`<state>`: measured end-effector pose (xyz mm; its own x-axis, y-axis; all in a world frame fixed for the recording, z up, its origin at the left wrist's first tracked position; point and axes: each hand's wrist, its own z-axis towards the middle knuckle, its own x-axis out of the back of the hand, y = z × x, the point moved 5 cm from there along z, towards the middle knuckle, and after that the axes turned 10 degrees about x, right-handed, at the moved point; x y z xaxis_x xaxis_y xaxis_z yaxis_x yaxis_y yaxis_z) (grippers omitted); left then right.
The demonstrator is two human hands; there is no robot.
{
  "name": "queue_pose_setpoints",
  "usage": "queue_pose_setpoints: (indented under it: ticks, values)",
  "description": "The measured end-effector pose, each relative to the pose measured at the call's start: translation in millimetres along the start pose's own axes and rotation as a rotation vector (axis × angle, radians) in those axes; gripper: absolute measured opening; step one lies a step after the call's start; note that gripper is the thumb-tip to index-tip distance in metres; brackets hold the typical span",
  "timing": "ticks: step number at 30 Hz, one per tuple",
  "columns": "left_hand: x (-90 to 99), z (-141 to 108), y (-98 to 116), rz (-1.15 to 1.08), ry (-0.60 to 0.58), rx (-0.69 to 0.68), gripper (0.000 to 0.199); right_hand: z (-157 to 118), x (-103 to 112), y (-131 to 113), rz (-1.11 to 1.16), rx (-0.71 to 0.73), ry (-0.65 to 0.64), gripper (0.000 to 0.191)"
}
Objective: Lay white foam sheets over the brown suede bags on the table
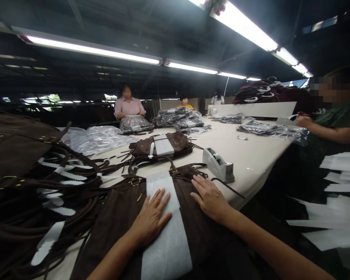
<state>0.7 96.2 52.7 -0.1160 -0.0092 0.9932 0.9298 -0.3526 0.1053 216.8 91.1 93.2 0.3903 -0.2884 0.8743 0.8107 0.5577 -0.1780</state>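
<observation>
A dark brown handbag (116, 217) lies flat at the near edge of the table, its handles pointing away from me. Across its middle runs a long white paper strip (166, 249). My left hand (153, 217) rests flat on the strip and the bag, fingers spread. On the bag's right side my right hand (208, 196) lies with its fingers stretched out, holding nothing. Just beyond it stands a grey tape dispenser (218, 165). Farther back sits another brown handbag (179, 144) with a white band (163, 144) around it.
Brown bags with white-wrapped handles (23, 140) are piled at the left. Clear plastic bags (96, 138) lie behind them, and plastic-wrapped bags (177, 116) farther back. White paper strips (338, 221) hang at the right. Co-workers stand across the table (251, 149) and at its right side.
</observation>
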Motion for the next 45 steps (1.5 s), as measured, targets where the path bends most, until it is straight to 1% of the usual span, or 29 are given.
queue_pose_setpoints:
  ticks: [3, 5, 6, 8, 10, 13, 15, 17, 20, 23, 26, 28, 30, 32, 34, 36, 39, 42, 45]
  values:
    - [-0.3, 0.9, -1.2, 0.001, -0.012, 0.021, 0.063, 32.9, 1.2, 43.9, -0.009, -0.253, -0.057, 0.040]
    - [0.1, 0.5, -1.2, -0.006, -0.008, 0.015, 0.062, 49.8, -5.3, 64.1, 0.030, -0.394, -0.110, 0.034]
    - [0.3, 0.1, -1.0, -0.010, -0.005, 0.008, 0.062, 56.6, -10.1, 71.1, 0.056, -0.430, -0.123, 0.033]
    - [-0.2, -0.1, -1.0, -0.014, -0.003, 0.001, 0.061, 65.9, -21.4, 82.0, 0.108, -0.456, -0.119, 0.031]
    - [-1.8, 0.5, -1.9, -0.010, -0.008, 0.006, 0.061, 67.3, -34.5, 93.0, 0.173, -0.488, -0.108, 0.033]
    - [-4.2, 2.9, -3.8, 0.003, 0.008, 0.008, 0.062, 59.0, -50.6, 108.4, 0.242, -0.564, -0.071, 0.036]
    - [-5.2, 4.8, -4.5, 0.008, 0.021, 0.001, 0.062, 52.2, -55.1, 112.7, 0.232, -0.605, -0.026, 0.028]
    - [-5.4, 5.7, -4.5, 0.007, 0.024, -0.005, 0.062, 47.4, -54.5, 108.8, 0.179, -0.622, 0.024, 0.022]
    - [-4.3, 4.4, -3.7, 0.007, 0.025, -0.004, 0.063, 43.6, -47.4, 90.2, 0.077, -0.587, 0.098, 0.026]
    - [-3.8, 1.9, -4.5, 0.014, 0.042, 0.000, 0.061, 39.9, -38.4, 73.5, -0.014, -0.502, 0.171, 0.032]
    - [-4.1, 1.4, -5.7, 0.024, 0.083, -0.021, 0.057, 39.4, -33.8, 68.4, -0.125, -0.333, 0.225, 0.032]
    - [-4.0, 2.3, -6.3, 0.031, 0.098, -0.028, 0.056, 41.7, -35.9, 69.1, -0.152, -0.180, 0.233, 0.039]
    - [-4.0, 3.5, -6.7, 0.035, 0.079, -0.016, 0.056, 44.5, -41.7, 71.3, -0.111, -0.046, 0.208, 0.047]
    - [-4.0, 4.6, -6.8, 0.039, 0.053, -0.003, 0.055, 46.7, -48.3, 74.1, -0.052, 0.025, 0.156, 0.054]
    - [-4.6, 5.9, -7.2, 0.048, 0.040, 0.001, 0.055, 47.5, -53.8, 77.2, -0.008, 0.021, 0.088, 0.059]
    - [-6.6, 7.8, -8.9, 0.056, 0.043, 0.001, 0.055, 46.6, -59.1, 80.8, 0.025, -0.043, -0.022, 0.060]
    - [-11.8, 11.2, -13.0, 0.068, 0.057, -0.003, 0.054, 42.5, -63.8, 85.6, 0.074, -0.152, -0.185, 0.055]
    - [-16.9, 13.6, -16.2, 0.086, 0.075, -0.013, 0.054, 40.7, -60.5, 86.6, 0.102, -0.177, -0.240, 0.061]
    - [-19.3, 15.8, -20.0, 0.117, 0.118, -0.009, 0.051, 40.0, -51.9, 81.0, 0.111, -0.179, -0.316, 0.067]
